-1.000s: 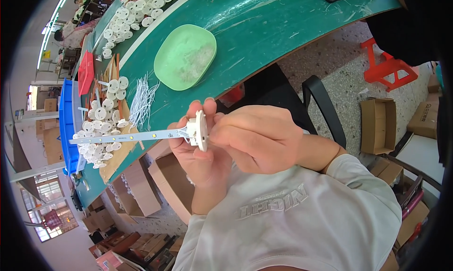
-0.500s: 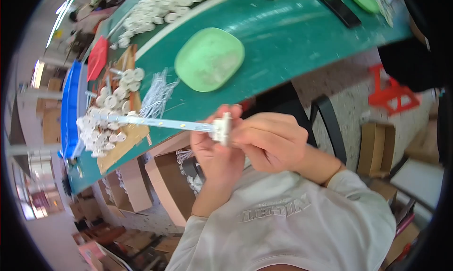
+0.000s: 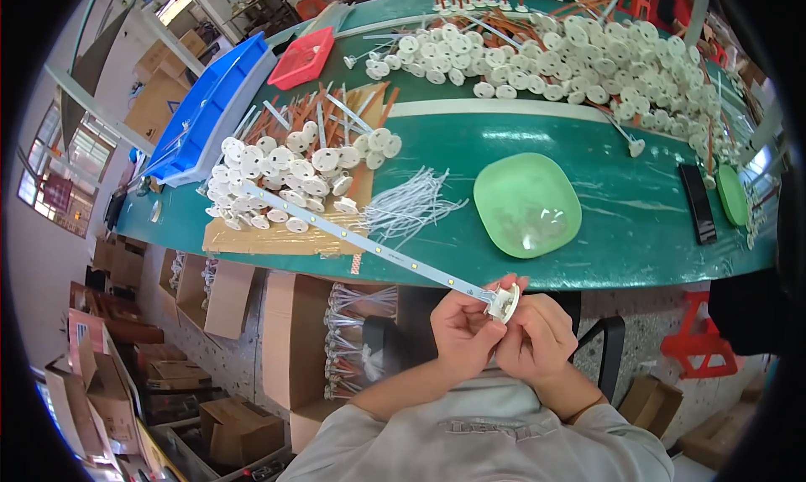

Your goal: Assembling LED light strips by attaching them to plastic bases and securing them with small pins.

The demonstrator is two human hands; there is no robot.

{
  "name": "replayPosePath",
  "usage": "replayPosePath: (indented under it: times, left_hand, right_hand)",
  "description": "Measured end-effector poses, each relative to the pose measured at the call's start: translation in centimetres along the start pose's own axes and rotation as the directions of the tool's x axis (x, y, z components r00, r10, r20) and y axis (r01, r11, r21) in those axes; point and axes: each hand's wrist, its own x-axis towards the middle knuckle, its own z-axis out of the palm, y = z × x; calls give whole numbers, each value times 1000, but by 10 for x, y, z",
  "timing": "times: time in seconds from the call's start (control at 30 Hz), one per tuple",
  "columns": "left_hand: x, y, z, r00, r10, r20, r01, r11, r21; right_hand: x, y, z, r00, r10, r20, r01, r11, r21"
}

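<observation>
A long pale LED strip [image 3: 378, 249] with small yellow chips slants from the upper left down to my hands, with a white round cap [image 3: 507, 302] at its near end. My left hand [image 3: 462, 335] is closed around that end of the strip, thumb and fingers against the cap. On the cap's other side my right hand [image 3: 541, 335] pinches it, fingers curled. What the right fingertips touch behind the rim is partly hidden. Beyond the hands, on the green table [image 3: 403, 268], lie a bundle of thin white wires [image 3: 411, 205] and a light green dish [image 3: 487, 192].
White-capped strips [image 3: 285, 175] lie heaped on cardboard [image 3: 277, 242] at left, beside a blue tray [image 3: 197, 121] and red basket [image 3: 303, 58]. A larger pile of capped strips [image 3: 579, 58] covers the far side. A black phone [image 3: 697, 203] lies right. An open carton [image 3: 285, 339] stands below the table edge.
The view has shifted, showing more of the table. The strip now slants more steeply down to the right, and both hands still hold its capped end.
</observation>
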Motion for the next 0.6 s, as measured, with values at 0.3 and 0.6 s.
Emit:
replayPosePath:
  times: [0.3, 0.6]
  left_hand:
    - [74, 115, -63, 773, 567, -286, -80, 534, 842]
    - [184, 357, -322, 769, 634, -78, 392, -371, 842]
  right_hand:
    - [57, 0, -4, 967, 70, 245, -106, 985, 135]
    - [130, 98, -37, 937, -79, 339, 168, 956, -241]
